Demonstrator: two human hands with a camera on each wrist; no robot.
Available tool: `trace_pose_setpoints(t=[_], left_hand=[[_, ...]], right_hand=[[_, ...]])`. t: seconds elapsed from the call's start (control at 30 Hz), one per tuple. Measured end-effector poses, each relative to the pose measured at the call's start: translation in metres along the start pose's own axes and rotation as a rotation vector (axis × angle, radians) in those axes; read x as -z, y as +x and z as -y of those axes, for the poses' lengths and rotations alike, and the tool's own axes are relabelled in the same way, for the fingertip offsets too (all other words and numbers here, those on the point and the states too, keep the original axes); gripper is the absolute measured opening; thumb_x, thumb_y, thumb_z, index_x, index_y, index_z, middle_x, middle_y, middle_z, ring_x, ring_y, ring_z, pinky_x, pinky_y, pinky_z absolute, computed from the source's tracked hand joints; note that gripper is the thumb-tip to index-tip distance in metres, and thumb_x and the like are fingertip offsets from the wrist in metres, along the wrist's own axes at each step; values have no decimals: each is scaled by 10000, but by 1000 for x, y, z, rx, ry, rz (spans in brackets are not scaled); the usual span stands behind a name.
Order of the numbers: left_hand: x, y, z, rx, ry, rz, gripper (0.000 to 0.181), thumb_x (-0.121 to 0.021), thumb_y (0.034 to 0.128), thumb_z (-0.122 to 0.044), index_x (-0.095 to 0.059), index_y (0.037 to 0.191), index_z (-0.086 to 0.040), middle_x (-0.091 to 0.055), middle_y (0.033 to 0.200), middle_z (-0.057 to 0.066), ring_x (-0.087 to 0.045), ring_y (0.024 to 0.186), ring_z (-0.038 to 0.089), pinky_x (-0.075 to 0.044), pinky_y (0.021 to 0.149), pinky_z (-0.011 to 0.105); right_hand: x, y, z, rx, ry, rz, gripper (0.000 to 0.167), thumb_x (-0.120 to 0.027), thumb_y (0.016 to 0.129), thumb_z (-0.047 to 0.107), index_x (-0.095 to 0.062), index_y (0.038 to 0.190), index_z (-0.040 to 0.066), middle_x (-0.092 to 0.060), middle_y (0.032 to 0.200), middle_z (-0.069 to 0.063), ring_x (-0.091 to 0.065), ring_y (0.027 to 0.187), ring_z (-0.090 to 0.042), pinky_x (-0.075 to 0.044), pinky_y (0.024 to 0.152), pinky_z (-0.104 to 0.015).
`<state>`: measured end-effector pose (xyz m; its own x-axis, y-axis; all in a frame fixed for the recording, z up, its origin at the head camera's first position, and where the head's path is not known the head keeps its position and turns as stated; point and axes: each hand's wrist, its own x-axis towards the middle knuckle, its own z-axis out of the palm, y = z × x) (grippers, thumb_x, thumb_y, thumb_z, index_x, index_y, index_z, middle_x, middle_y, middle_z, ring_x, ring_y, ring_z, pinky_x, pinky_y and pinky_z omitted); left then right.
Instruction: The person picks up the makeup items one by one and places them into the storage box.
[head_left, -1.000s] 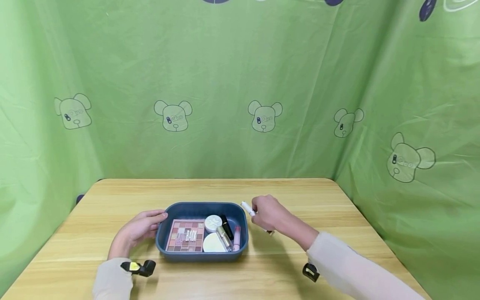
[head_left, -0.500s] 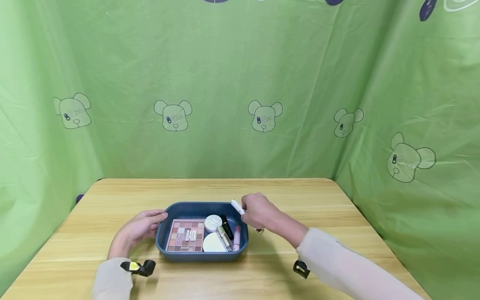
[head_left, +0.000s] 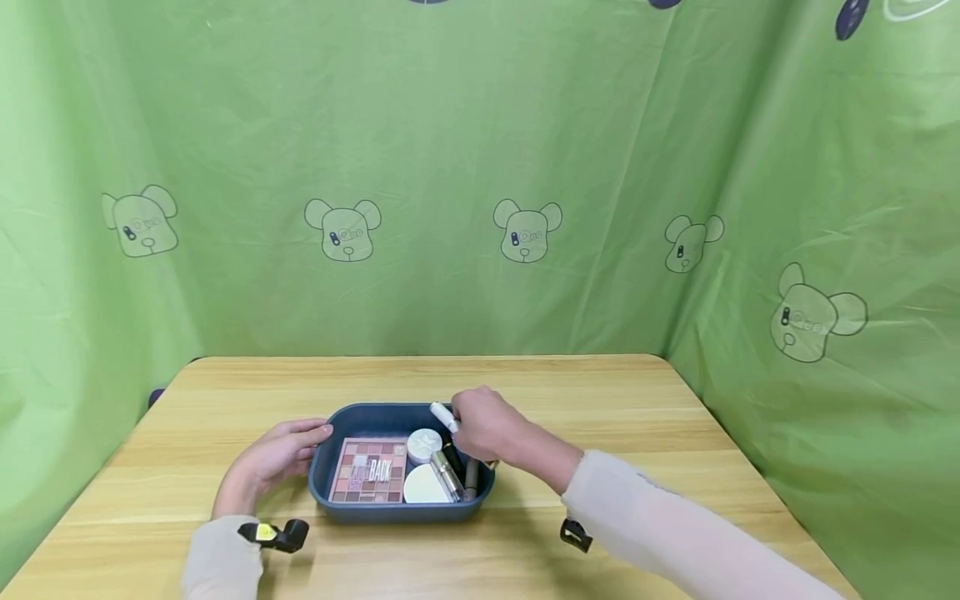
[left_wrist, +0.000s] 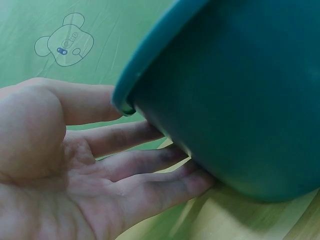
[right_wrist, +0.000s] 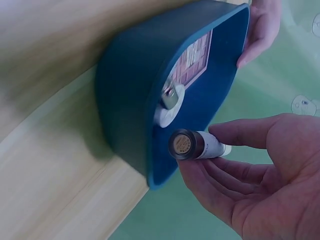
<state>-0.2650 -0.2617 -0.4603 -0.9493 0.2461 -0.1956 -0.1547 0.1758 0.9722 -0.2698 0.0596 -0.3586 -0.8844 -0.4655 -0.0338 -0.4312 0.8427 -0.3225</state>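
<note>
A dark blue rounded bin point(head_left: 390, 513) stands on the table with makeup in it. My left hand point(head_left: 272, 458) holds its left side. In the left wrist view the thumb reaches over the rim, and the other fingers point(left_wrist: 150, 192) lie against the outer wall. Over the bin's right end, my right hand point(head_left: 492, 429) pinches a white cosmetic tube point(head_left: 443, 417) between thumb and fingers; its dark round end point(right_wrist: 183, 144) faces the right wrist camera. Inside the bin lie an eyeshadow palette point(head_left: 369, 471), a round white jar point(head_left: 424, 446) and a gold-and-clear lipstick tube point(head_left: 447, 477).
A white round compact point(head_left: 424, 485) lies partly under the gold tube. Beside it are a black tube point(head_left: 453, 457) and a shaded tube point(head_left: 471, 480), partly behind my right hand. A green curtain point(head_left: 427, 300) hangs behind the wooden table point(head_left: 615, 400).
My right hand has moved left with the white cosmetic tube, from outside the bin's right rim to above its right end. My left hand has stayed on the bin's left side.
</note>
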Motion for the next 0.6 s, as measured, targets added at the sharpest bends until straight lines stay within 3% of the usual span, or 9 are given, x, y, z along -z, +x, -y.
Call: trace_pose_setpoints(t=[0.2, 0.6], left_hand=[[-2, 1, -1, 10, -4, -17, 643, -517, 1068, -269, -309, 1498, 162, -488, 1463, 342, -531, 1342, 439, -549, 1044, 460], [-2, 1, -1, 14, -11, -16, 635, -518, 1067, -264, -314, 1502, 151, -511, 1452, 327, -563, 1322, 405, -561, 1031, 436]], right_hand=[[-6, 4, 13, 22, -91, 10, 154, -643, 824, -10, -557, 752, 95, -472, 640, 2, -437, 602, -137, -386, 511, -225], [-21, 6, 25, 13, -97, 41, 70, -703, 837, 54, -637, 860, 62, -576, 723, -17, -514, 644, -128, -472, 532, -218]])
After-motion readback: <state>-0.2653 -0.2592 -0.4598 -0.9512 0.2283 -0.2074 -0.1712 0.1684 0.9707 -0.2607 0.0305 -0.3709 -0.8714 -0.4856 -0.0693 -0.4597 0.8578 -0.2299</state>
